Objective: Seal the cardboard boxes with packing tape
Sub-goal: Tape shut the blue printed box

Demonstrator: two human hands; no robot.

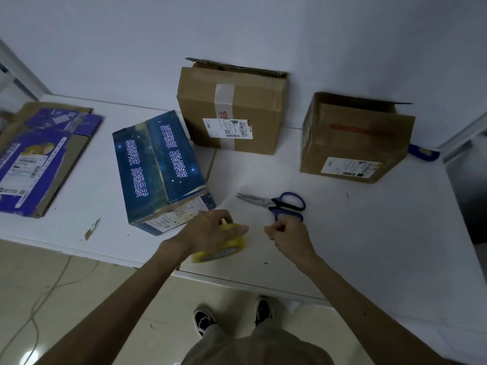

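Observation:
My left hand (pixel 210 230) grips a yellowish roll of packing tape (pixel 224 248) near the front edge of the white table (pixel 369 246). Just right of it, my right hand (pixel 287 237) has its fingers curled, pinching what looks like the clear tape end drawn from the roll. A dark blue printed box (pixel 158 169) lies closed just behind my left hand. Two brown cardboard boxes stand at the back: the middle box (pixel 232 109) with old tape and a label, and the right box (pixel 355 140) with its top flap raised.
Blue-handled scissors (pixel 279 202) lie shut on the table right behind my right hand. A flattened purple and brown carton (pixel 39 154) lies at the far left. A blue object (pixel 421 152) peeks from behind the right box. The wall stands behind the boxes.

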